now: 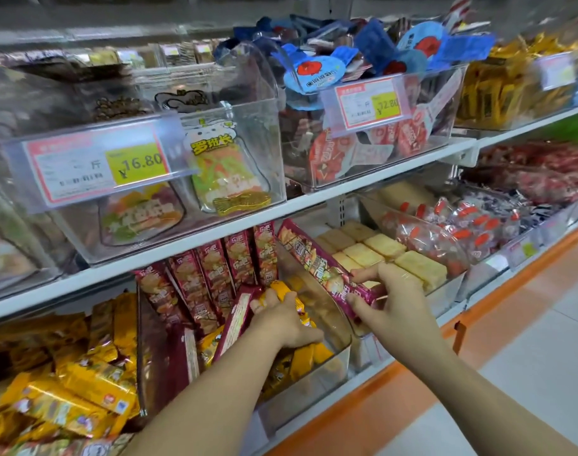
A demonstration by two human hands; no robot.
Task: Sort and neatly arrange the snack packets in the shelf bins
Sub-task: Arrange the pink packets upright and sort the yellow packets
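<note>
My left hand (pixel 282 319) reaches into a clear bin (pixel 333 357) on the lower shelf and grips yellow snack packets (pixel 299 307) lying in it. My right hand (pixel 391 296) pinches the near end of a long magenta cracker packet (pixel 314 258) that slants up over the bin's right wall. Several dark red packets (pixel 212 274) of the same kind stand upright in a row at the back of the bin. One more red packet (pixel 236 319) leans beside my left hand.
To the left, a bin holds yellow packets (pixel 83 373). To the right sit pale wrapped cakes (pixel 386 251) and red-and-clear candies (pixel 462 232). Clear bins with price tags (pixel 97 162) fill the upper shelf. An orange shelf edge (pixel 412 373) borders the floor at right.
</note>
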